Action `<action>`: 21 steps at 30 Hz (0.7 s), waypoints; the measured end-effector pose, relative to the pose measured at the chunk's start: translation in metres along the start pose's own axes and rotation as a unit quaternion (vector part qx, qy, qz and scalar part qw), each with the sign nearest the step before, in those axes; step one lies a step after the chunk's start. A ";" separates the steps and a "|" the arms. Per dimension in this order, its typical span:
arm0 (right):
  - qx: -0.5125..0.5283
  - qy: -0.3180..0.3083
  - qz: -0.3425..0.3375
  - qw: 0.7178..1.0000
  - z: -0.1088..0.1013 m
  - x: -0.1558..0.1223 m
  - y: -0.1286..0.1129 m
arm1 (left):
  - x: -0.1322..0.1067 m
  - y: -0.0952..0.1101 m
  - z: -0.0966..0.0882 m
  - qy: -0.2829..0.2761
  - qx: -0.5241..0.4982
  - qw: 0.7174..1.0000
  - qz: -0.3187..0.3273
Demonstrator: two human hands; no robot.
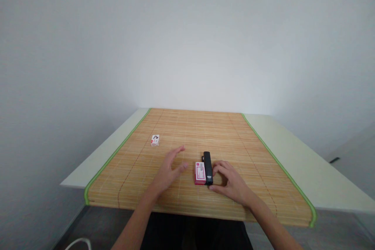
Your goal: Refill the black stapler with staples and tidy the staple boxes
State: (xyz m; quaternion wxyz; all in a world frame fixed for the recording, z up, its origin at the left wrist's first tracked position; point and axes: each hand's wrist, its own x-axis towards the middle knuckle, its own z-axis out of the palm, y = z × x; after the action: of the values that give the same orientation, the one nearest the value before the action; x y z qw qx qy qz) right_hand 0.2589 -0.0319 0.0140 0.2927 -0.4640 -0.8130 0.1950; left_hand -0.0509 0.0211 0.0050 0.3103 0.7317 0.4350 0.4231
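A black stapler (208, 167) lies lengthwise on the bamboo mat in front of me. Against its left side sits a pink and white box (200, 173), which looks like more than one flat box stacked. My right hand (230, 181) is just right of the stapler, fingers curved and thumb apart from them. Its fingertips are at the stapler's right side and near end; whether they press on it I cannot tell. Left of the box, my left hand (168, 170) hovers with thumb and fingers spread, holding nothing. Farther off to the left stands a small white box (155, 140) with red and dark print.
The bamboo mat (193, 125) with green edging covers the middle of a white table (288, 144). White walls (187, 47) rise behind the table and at both sides. A white cable (79, 241) is on the floor at lower left.
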 end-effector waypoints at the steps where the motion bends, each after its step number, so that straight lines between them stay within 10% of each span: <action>1: -0.001 0.002 0.001 1.000 0.001 0.000 0.001 | 0.008 -0.011 -0.017 0.056 0.019 0.998 -0.013; 4: -0.008 0.000 0.002 1.000 0.002 0.000 0.002 | 0.034 -0.049 -0.072 0.162 0.145 0.975 -0.045; 9: -0.014 -0.002 -0.003 1.000 0.002 0.000 0.002 | 0.060 -0.085 -0.120 0.093 0.212 0.969 -0.084; 21: -0.021 0.000 -0.001 1.000 0.001 0.001 0.000 | 0.059 -0.055 -0.060 -0.028 0.103 0.993 -0.041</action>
State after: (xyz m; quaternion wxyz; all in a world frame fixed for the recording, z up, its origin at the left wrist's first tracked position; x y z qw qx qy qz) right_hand 0.2579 -0.0307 0.0131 0.2827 -0.4695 -0.8173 0.1777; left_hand -0.1096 0.1028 0.0073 0.2625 0.7531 0.4970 0.3420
